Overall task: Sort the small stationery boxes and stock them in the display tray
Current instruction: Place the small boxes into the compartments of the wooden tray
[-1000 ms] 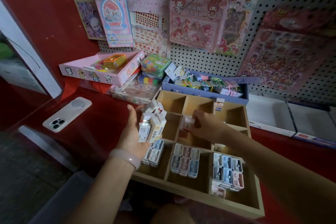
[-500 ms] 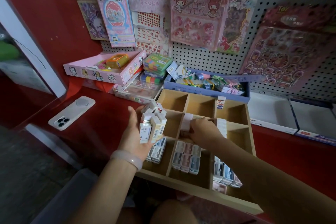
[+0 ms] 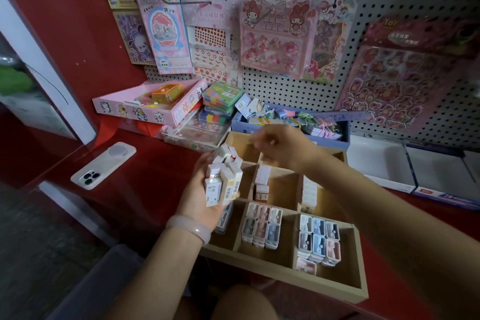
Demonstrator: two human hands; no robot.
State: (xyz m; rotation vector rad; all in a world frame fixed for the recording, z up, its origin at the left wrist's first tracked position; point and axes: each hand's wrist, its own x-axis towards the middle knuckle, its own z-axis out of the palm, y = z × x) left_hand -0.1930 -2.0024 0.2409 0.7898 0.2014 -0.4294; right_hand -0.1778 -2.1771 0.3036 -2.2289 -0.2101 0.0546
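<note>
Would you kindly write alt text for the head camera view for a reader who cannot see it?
A left hand holds a bundle of small boxes over a wooden tray on a red counter, while the blurred right hand reaches toward the bundle. A phone lies to the left.

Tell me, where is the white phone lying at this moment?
The white phone lies camera-side up on the red counter, on the left of the head view, left of the left hand.
</note>
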